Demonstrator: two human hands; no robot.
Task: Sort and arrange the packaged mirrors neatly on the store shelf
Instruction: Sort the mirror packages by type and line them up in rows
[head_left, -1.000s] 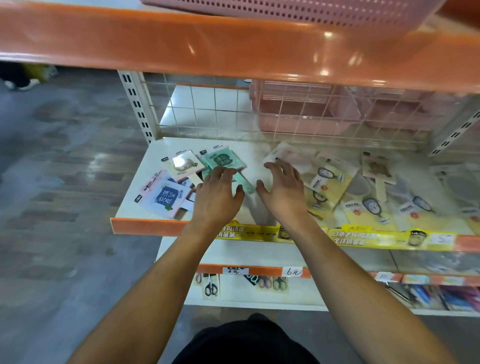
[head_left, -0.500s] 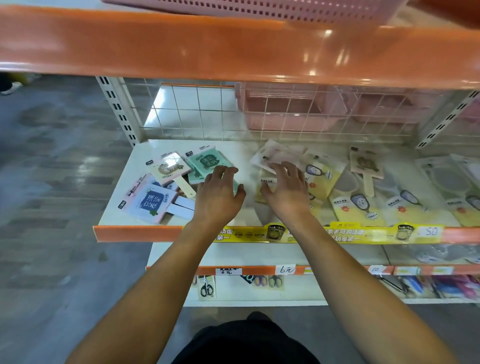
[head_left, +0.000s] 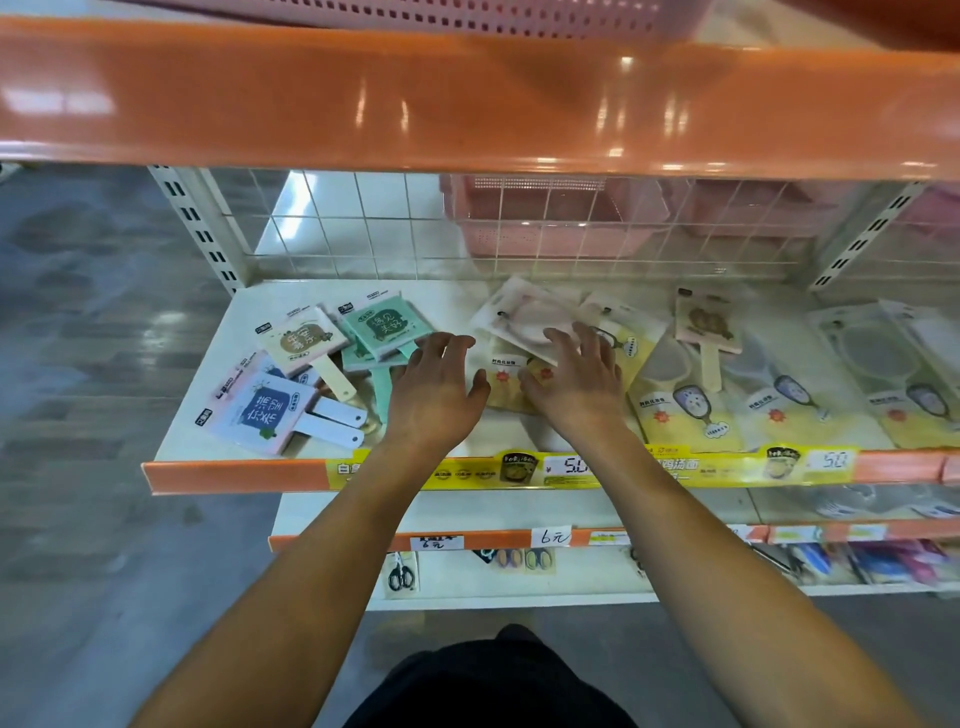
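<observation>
Packaged mirrors lie scattered on a white shelf (head_left: 218, 415) with an orange front lip. At the left are a blue-and-pink square mirror (head_left: 260, 413), a cream one (head_left: 304, 340) and a green one (head_left: 387, 325), all with handles. Yellow-card mirror packs (head_left: 685, 410) lie in the middle and right, with a pale pink pack (head_left: 519, 317) on top at the back. My left hand (head_left: 434, 392) hovers flat beside the green mirror's handle, fingers relaxed. My right hand (head_left: 576, 384) is spread over a yellow pack (head_left: 506, 387), its fingertips at the pink pack.
An orange shelf beam (head_left: 467, 98) hangs close above. A wire grid back panel (head_left: 363, 228) and pink baskets (head_left: 545, 218) stand behind. Below, a lower shelf holds scissors (head_left: 401, 574) and price tags (head_left: 550, 535). Grey floor lies to the left.
Both hands have stayed over the middle of the shelf, the right one reaching slightly further back toward the pink pack. The camera view has shifted, bringing the shelf closer.
</observation>
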